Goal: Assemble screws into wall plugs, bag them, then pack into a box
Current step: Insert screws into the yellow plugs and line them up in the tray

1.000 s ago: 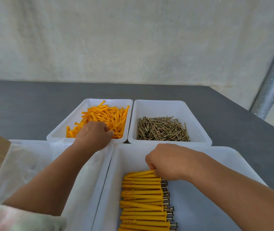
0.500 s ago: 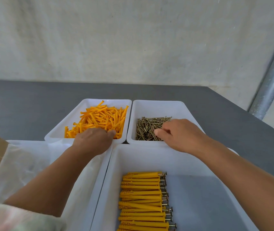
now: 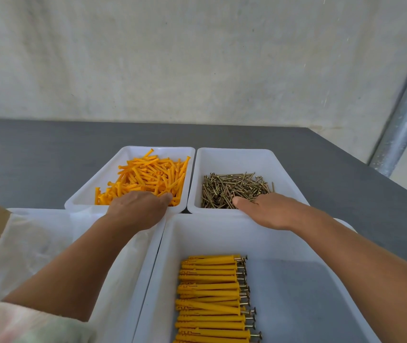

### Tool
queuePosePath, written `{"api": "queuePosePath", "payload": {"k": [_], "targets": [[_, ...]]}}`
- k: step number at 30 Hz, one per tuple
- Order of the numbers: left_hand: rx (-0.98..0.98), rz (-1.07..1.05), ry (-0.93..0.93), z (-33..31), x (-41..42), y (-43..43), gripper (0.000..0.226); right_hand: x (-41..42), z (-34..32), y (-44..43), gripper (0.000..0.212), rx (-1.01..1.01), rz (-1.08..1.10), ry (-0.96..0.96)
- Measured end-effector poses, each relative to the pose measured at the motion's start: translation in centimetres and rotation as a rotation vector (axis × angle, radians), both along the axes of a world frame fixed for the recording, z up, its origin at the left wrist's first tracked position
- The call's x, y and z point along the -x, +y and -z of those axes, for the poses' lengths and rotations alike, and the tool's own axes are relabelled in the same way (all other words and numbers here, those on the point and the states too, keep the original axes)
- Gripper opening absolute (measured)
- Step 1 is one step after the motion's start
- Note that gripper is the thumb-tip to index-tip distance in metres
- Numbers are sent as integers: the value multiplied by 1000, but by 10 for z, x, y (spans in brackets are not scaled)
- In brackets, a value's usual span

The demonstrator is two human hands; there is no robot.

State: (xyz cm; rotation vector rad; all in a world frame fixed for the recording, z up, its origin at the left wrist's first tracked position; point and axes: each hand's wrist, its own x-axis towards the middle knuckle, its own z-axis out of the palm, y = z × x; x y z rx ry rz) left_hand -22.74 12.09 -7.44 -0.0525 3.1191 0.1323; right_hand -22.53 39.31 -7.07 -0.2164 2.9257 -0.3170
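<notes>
Over the grey table (image 3: 49,154) your left hand (image 3: 138,211) rests on the orange wall plugs (image 3: 153,177) and your right hand (image 3: 269,212) on the screws (image 3: 232,189), which lie mostly crosswise just ahead of it, but whether the hidden fingers pinch anything I cannot tell.

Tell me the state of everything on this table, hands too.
Plugs, loose heap, far left bin.
Screws, loose heap, far right bin.
Assembled plugs, lined up in near bin.
Left hand, at the plugs, grip hidden.
Right hand, at the screws, grip hidden.
</notes>
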Motion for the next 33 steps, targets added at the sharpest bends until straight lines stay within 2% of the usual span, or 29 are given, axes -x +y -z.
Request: {"api": "queuePosePath", "payload": {"k": [7, 9, 12, 21, 29, 33], "targets": [[-21, -15, -13, 2, 4, -2, 65, -2, -1, -1, 85, -24, -24, 13], [-17, -17, -10, 3, 5, -3, 70, -4, -3, -2, 77, -21, -42, 5], [-20, -23, -1, 4, 6, -3, 70, -5, -4, -2, 53, 23, -60, 39], [-31, -18, 1, 4, 5, -3, 72, -2, -11, 3, 40, 239, -33, 121], [-52, -74, -7, 4, 7, -3, 71, -8, -20, 1, 16, 309, -57, 83], [-14, -20, -28, 1, 3, -2, 73, -11, -25, -1, 14, 329, -81, 111]]}}
